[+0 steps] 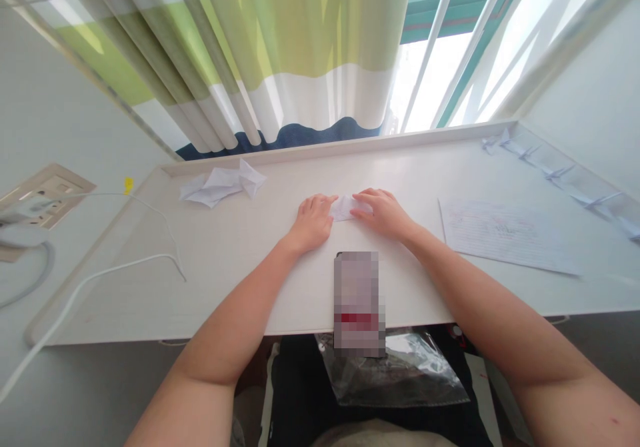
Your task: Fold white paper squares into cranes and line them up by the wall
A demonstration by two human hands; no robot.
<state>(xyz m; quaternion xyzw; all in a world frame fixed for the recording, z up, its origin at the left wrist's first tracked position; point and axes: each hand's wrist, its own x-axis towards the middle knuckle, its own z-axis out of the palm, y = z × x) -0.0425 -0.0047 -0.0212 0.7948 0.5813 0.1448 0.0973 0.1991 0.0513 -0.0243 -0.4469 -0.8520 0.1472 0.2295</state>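
Observation:
A small folded piece of white paper [344,208] lies on the white desk [240,260] in front of me. My left hand [313,221] rests at its left edge, fingers curled and pressed down on the paper's corner. My right hand [383,212] lies over the paper's right part, fingers held together and pressing it flat against the desk. Both forearms reach in from the near edge.
Crumpled white paper [223,184] lies at the back left. A lined sheet [505,235] sits to the right, several small folded paper cranes [557,173] line the right wall. A phone [357,300] overhangs the near edge. A white cable [125,267] runs from the wall socket [43,193]. Striped curtain [280,53] behind.

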